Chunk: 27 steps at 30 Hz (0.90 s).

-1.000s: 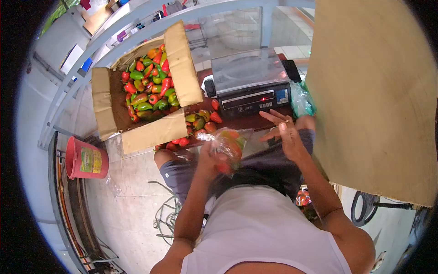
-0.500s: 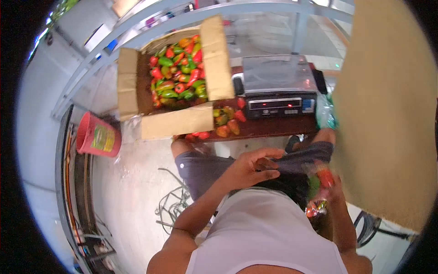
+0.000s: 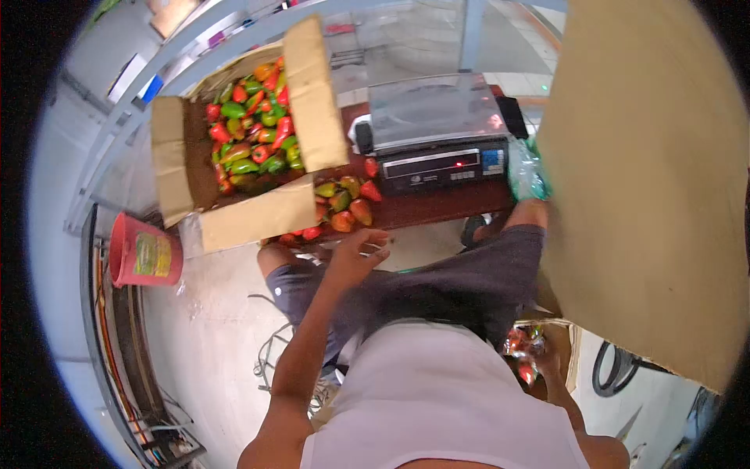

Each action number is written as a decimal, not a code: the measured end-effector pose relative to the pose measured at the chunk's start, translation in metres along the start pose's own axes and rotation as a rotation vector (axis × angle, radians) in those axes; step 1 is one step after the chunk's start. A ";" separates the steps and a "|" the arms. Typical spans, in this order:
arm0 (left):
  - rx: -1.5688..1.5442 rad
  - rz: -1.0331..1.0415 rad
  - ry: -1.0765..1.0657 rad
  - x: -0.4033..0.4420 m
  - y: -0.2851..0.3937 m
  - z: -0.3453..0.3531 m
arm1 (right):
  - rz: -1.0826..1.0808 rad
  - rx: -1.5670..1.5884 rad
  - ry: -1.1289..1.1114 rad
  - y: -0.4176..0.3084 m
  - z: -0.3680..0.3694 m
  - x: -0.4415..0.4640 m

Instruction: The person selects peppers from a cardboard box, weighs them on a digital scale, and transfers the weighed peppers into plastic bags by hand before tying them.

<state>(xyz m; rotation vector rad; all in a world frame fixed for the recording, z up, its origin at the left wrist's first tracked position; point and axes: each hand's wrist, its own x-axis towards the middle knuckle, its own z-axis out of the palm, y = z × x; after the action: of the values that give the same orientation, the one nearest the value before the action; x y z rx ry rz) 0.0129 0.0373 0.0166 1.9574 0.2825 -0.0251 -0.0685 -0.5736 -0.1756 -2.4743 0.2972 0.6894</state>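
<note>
My left hand point(image 3: 358, 256) hovers over my lap with its fingers apart and nothing in them, just below the loose peppers point(image 3: 341, 205) on the dark red table. Down at my right side, my right hand point(image 3: 549, 356) reaches into a cardboard box beside bagged peppers point(image 3: 525, 344); its fingers are too hidden to read. An open carton of red and green peppers point(image 3: 250, 133) stands at the upper left. The scale point(image 3: 437, 160), with a metal-looking top and a lit red display, rests on the table.
A tall cardboard sheet point(image 3: 648, 180) rises on the right. Green-tinted plastic bags point(image 3: 528, 172) hang beside the scale. A pink bucket point(image 3: 144, 250) and tangled straps point(image 3: 269, 356) are on the left floor. Metal rails run behind the table.
The bag of peppers passed from my left hand to my right, which went down into the box at my side. My left hand, emptied, moved back left toward the loose peppers.
</note>
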 end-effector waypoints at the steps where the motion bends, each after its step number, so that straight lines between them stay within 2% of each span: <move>1: 0.009 0.029 -0.016 0.009 0.003 0.008 | -0.174 -0.076 0.142 -0.023 -0.009 0.006; 3: 0.023 0.080 -0.036 0.029 0.015 0.028 | -0.277 -0.116 0.363 -0.127 -0.053 0.006; 4: 0.060 0.139 -0.052 0.045 0.020 0.043 | -0.569 0.134 0.394 -0.167 -0.071 0.016; 6: 0.102 0.410 -0.029 0.082 0.034 0.088 | -0.422 0.317 0.337 -0.250 -0.105 0.042; 7: 0.155 0.507 -0.077 0.103 0.051 0.112 | -0.560 0.317 0.417 -0.271 -0.110 0.072; 8: 0.206 0.606 -0.124 0.124 0.071 0.140 | -0.638 0.490 0.461 -0.297 -0.110 0.102; 10: 0.151 0.691 -0.187 0.166 0.090 0.204 | -0.693 0.633 0.552 -0.347 -0.118 0.137; 13: 0.499 0.606 -0.316 0.237 0.080 0.278 | -0.571 0.923 0.593 -0.361 -0.091 0.205; 16: 0.594 0.365 -0.241 0.267 0.073 0.303 | -0.604 0.796 0.646 -0.364 -0.083 0.208; 19: 0.583 0.311 -0.208 0.277 0.057 0.308 | -0.515 0.723 0.560 -0.352 -0.085 0.205; 22: 0.531 0.144 -0.287 0.278 0.062 0.305 | -0.447 0.619 0.524 -0.343 -0.091 0.210; 25: 0.631 0.140 -0.343 0.283 0.066 0.302 | -0.433 0.347 0.505 -0.340 -0.096 0.218; 27: 0.507 0.265 -0.270 0.281 0.063 0.293 | -0.458 0.215 0.509 -0.343 -0.092 0.225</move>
<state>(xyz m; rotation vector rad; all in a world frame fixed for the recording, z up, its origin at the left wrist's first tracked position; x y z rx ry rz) 0.3323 -0.2013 -0.0838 2.4462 -0.1831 -0.2040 0.2775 -0.3563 -0.0752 -2.3486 -0.0190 -0.1594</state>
